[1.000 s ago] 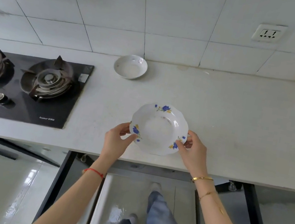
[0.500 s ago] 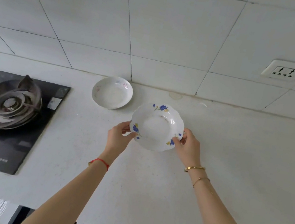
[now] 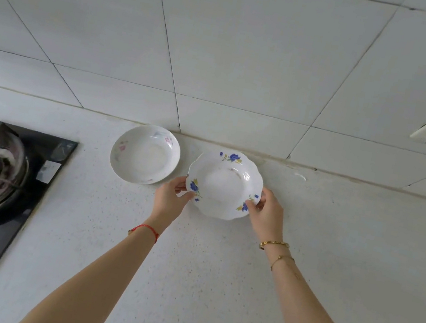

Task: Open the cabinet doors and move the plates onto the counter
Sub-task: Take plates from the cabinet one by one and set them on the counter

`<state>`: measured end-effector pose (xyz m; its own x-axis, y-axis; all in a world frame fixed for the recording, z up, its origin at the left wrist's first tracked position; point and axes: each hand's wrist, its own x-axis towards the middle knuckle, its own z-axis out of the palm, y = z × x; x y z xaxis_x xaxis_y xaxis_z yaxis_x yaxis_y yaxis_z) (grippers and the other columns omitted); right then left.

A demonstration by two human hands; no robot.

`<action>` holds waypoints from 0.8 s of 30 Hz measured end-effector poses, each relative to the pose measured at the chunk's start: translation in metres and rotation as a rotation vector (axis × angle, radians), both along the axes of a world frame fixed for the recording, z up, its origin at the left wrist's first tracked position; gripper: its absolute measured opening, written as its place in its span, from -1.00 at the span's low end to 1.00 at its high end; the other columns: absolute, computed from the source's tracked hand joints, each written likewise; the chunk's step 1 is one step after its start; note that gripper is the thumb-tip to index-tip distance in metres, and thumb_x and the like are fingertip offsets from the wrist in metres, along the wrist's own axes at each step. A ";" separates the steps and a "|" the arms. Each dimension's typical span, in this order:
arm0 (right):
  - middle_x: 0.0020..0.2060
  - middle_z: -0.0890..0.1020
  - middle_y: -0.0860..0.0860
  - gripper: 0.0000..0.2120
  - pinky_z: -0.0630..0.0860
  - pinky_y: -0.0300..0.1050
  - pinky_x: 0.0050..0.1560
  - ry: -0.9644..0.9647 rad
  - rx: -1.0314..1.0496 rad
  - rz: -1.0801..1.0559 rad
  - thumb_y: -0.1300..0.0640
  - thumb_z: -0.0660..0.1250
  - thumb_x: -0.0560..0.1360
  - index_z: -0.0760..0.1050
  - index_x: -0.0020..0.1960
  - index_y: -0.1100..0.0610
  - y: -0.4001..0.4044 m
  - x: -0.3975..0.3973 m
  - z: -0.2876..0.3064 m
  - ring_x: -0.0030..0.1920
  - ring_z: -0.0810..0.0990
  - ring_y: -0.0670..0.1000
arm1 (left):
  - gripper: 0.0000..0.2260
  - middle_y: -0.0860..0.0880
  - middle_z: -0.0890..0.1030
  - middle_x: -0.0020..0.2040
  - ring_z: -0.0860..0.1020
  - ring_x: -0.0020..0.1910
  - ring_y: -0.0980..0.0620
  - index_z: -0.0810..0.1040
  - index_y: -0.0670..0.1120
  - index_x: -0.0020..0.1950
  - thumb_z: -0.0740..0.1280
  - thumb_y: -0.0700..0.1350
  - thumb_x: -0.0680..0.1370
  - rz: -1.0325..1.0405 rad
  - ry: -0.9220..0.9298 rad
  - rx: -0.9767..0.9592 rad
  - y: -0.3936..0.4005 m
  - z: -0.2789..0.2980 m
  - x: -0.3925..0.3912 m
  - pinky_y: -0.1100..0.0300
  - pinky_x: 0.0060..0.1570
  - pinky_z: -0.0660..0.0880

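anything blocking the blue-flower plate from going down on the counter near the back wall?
Nothing visible. The blue-flower plate is held at both sides by the left hand and right hand. The pink-flower plate sits just to its left, close but apart. The counter to the right is bare.

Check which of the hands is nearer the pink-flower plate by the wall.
Left. The left hand grips the near-left rim of the blue-flower plate, just right of the pink-flower plate. The right hand grips that plate's far side, farther off.
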<state>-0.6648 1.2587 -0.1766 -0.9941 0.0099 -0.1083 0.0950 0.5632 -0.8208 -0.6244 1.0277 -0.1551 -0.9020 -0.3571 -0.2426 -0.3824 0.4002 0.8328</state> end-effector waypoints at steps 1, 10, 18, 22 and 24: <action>-0.19 0.60 -0.07 -0.71 0.40 -0.46 -0.29 -0.002 0.000 -0.004 0.20 0.42 0.43 0.49 0.14 0.10 0.001 -0.004 -0.002 -0.23 0.55 -0.20 | -0.66 -0.04 0.67 0.03 0.59 -0.05 0.09 0.60 -0.14 0.21 0.47 -0.21 0.44 0.000 -0.005 0.006 0.001 -0.001 -0.004 0.33 0.03 0.46; -0.13 0.62 -0.04 -0.69 0.42 -0.41 -0.24 -0.006 0.000 -0.020 0.21 0.40 0.44 0.49 0.17 0.09 -0.001 -0.019 -0.012 -0.19 0.58 -0.12 | -0.64 0.08 0.63 -0.02 0.57 -0.04 0.13 0.57 -0.10 0.24 0.47 -0.17 0.45 0.001 -0.006 0.027 0.003 -0.011 -0.017 0.35 0.02 0.45; -0.05 0.65 0.05 -0.67 0.51 -0.29 -0.13 0.014 -0.003 -0.056 0.24 0.41 0.43 0.49 0.18 0.14 -0.006 -0.013 -0.009 -0.06 0.62 0.01 | -0.64 0.02 0.66 0.02 0.60 -0.01 0.08 0.57 -0.11 0.24 0.46 -0.20 0.45 -0.047 -0.019 0.026 -0.002 -0.013 -0.028 0.27 0.05 0.48; -0.01 0.64 0.08 -0.66 0.57 -0.12 -0.05 -0.023 0.051 -0.039 0.19 0.41 0.45 0.48 0.20 0.16 -0.005 -0.017 -0.003 -0.01 0.61 0.05 | -0.64 0.08 0.63 -0.01 0.58 -0.01 0.10 0.56 -0.08 0.25 0.45 -0.18 0.46 -0.060 -0.017 0.018 -0.003 -0.014 -0.028 0.22 0.11 0.49; 0.02 0.63 0.09 -0.65 0.58 -0.03 0.01 -0.043 0.085 -0.040 0.15 0.40 0.46 0.47 0.22 0.17 -0.004 -0.015 0.001 0.04 0.59 0.08 | -0.62 0.04 0.64 0.03 0.57 0.01 0.09 0.54 -0.09 0.28 0.45 -0.14 0.48 -0.089 -0.015 -0.027 -0.003 -0.013 -0.026 0.20 0.13 0.49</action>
<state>-0.6793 1.2548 -0.1757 -0.9871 0.0602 -0.1484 0.1532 0.6259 -0.7647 -0.6501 1.0242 -0.1677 -0.9267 -0.2823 -0.2480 -0.3570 0.4554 0.8156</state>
